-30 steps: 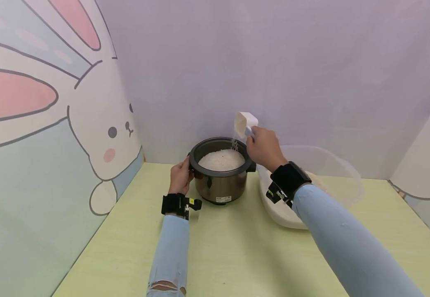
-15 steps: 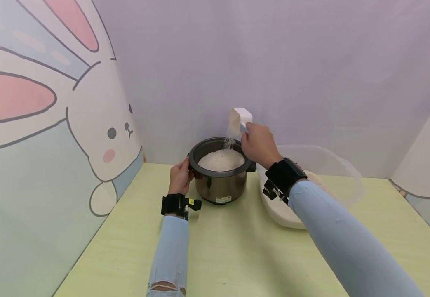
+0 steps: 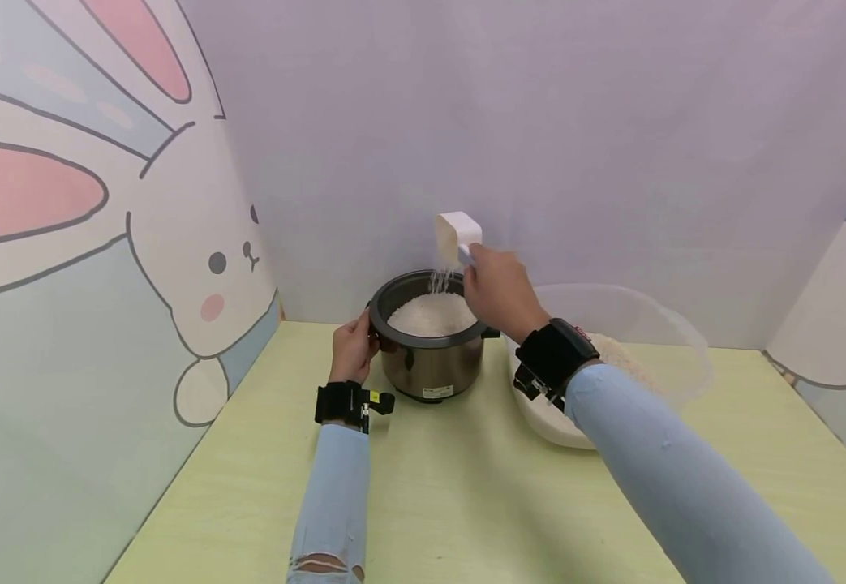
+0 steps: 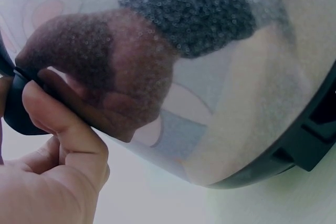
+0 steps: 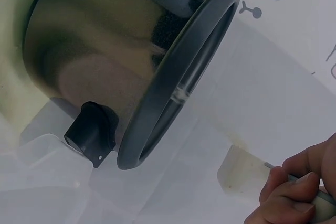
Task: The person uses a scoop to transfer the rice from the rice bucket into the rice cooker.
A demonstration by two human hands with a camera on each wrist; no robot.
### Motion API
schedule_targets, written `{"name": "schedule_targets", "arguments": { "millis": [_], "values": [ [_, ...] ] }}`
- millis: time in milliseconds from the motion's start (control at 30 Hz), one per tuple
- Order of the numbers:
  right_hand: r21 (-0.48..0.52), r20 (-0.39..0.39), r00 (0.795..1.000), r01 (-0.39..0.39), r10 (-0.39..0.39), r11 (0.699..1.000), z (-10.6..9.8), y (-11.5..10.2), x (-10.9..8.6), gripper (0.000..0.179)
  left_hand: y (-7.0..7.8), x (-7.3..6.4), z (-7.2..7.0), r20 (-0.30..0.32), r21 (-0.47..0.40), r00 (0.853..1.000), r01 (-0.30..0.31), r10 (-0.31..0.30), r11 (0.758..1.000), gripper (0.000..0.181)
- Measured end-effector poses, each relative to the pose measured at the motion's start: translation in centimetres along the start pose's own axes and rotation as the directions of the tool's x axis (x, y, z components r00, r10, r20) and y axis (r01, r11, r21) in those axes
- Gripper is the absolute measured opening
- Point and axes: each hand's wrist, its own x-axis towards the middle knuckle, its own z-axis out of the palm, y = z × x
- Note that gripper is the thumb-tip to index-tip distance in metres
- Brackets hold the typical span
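Observation:
In the head view a brown-and-black rice cooker (image 3: 433,367) stands lidless against the back wall, with a mound of white rice (image 3: 433,315) inside. My left hand (image 3: 352,349) grips its left side handle (image 4: 23,106), thumb on one side and fingers on the other. Above the pot my right hand (image 3: 503,292) holds a white measuring scoop (image 3: 459,234) by its blue-grey handle. The scoop is tipped to the left, and grains fall from it into the pot. From the right wrist the tilted scoop (image 5: 242,172) shows just outside the pot's dark rim (image 5: 178,77).
A clear plastic tub (image 3: 550,418) of rice sits right of the cooker, partly behind my right forearm. The cooker's right handle (image 5: 92,132) juts out close to the tub. A lilac wall (image 3: 612,146) and a rabbit-print wall (image 3: 174,284) bound the pale green table (image 3: 437,503).
My right hand has moved left with the scoop, taking it farther over the pot. The falling stream of rice has shifted left too. My left hand keeps its grip on the handle.

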Motion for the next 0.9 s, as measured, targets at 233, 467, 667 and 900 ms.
{"name": "schedule_targets", "arguments": {
  "millis": [233,467,667,900],
  "values": [
    [-0.008,0.011,1.000,0.019,-0.019,1.000,-0.1,-0.6,-0.2,0.037,0.0,0.0,0.2,0.002,-0.004,1.000,-0.008,0.008,1.000,0.034],
    [0.005,0.020,1.000,0.016,-0.016,1.000,-0.1,-1.0,-0.4,0.023,0.0,0.2,0.3,0.009,-0.008,1.000,0.005,-0.005,1.000,0.037],
    [-0.027,-0.001,0.999,0.039,-0.039,0.999,0.0,-1.2,-0.8,0.018,-0.2,0.3,0.1,0.016,-0.002,1.000,0.009,-0.009,1.000,0.036],
    [-0.051,-0.003,0.998,0.060,-0.060,0.997,0.2,-1.1,-1.1,0.014,-0.1,0.4,0.0,0.021,0.010,1.000,0.004,-0.004,1.000,0.033]
  ]
}}
